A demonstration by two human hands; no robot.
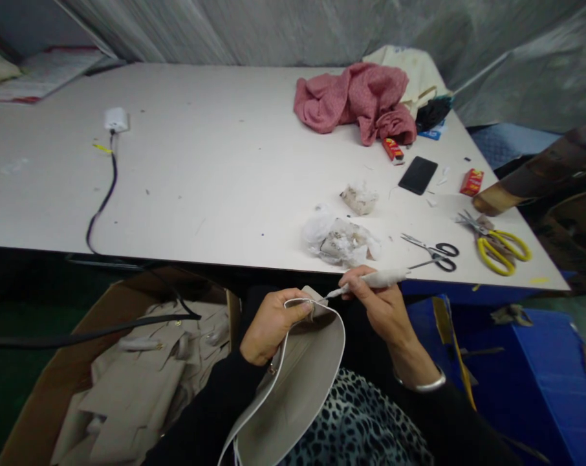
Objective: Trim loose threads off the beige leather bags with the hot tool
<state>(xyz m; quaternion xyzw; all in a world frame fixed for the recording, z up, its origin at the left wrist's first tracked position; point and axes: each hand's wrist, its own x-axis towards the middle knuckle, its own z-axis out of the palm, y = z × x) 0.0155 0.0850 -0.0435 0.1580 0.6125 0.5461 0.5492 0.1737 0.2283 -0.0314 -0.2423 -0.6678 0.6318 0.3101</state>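
Observation:
My left hand (273,323) pinches the top edge of a beige handbag (297,382), thumb on the rim and fingers behind it. The bag's mouth gapes toward me, showing its light interior, and it rests over my lap. A slim pointed tool with a whitish wrapped handle (383,278) is gripped in my right hand (383,304). Its narrow tip meets the bag's rim close to my left thumb, while a thin metal rod sticks out of the other end toward the right. What exactly the tip touches is too small to tell.
On the white table (200,162) lie crumpled plastic (339,239), black-handled scissors (436,249), yellow-handled scissors (499,246), a dark phone-like slab (418,175) and a pink cloth (354,100). A cardboard box (45,395) of beige bags stands at left, a blue bin (540,382) at right.

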